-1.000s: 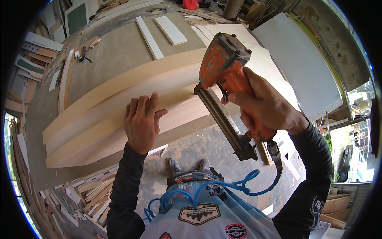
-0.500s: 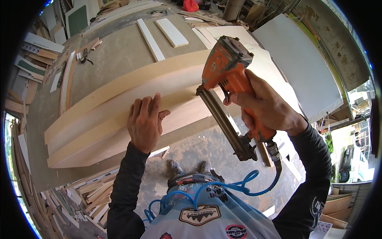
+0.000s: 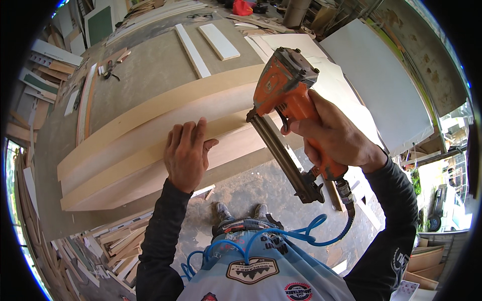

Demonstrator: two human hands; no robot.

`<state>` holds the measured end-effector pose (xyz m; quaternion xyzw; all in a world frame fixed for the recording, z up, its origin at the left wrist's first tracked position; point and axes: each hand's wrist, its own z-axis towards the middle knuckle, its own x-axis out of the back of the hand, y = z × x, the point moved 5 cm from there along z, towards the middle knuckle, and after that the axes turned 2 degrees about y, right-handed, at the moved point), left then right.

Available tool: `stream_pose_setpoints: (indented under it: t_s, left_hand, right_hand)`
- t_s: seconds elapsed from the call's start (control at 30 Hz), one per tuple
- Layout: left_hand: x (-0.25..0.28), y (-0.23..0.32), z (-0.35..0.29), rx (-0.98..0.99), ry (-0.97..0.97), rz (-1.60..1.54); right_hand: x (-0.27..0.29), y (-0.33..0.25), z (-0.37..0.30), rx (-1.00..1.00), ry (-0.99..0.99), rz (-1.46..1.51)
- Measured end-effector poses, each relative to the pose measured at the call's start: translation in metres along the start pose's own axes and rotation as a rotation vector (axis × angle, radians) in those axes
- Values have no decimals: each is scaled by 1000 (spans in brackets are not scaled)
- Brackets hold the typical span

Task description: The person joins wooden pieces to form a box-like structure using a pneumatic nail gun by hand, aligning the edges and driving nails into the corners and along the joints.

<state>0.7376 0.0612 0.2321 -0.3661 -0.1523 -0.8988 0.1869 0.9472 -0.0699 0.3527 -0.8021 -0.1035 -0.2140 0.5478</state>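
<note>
My right hand [image 3: 334, 133] grips an orange nail gun [image 3: 293, 95] by its handle, with a finger at the trigger. Its nose sits over the top edge of a long pale wooden box frame [image 3: 120, 178]; whether it touches is hard to tell. The gun's metal magazine [image 3: 283, 158] slants down toward me. A blue air hose [image 3: 329, 242] runs from the base of the handle across my front. To the left of the gun, my left hand [image 3: 187, 153] lies over the frame's near board, fingers loosely bent and thumb apart.
The frame lies on a wide grey-brown worktable [image 3: 145, 83]. Beyond it are two white strips [image 3: 219, 42] and, at the far left, a few small tools [image 3: 108, 71]. Wood offcuts [image 3: 120, 243] pile up at lower left. A large pale sheet [image 3: 376, 83] stands at right.
My left hand has shifted very slightly to the right along the board. The nail gun stays at nearly the same spot on the frame.
</note>
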Motion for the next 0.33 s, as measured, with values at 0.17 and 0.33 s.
stream_pose_setpoints:
  t_s: [0.17, 0.33]
  left_hand:
    - [0, 0, -1, 6, -3, 1]
    - [0, 0, -1, 17, -26, 5]
  right_hand:
    - [0, -1, 0, 45, -7, -13]
    - [-1, -2, 1, 45, -7, -13]
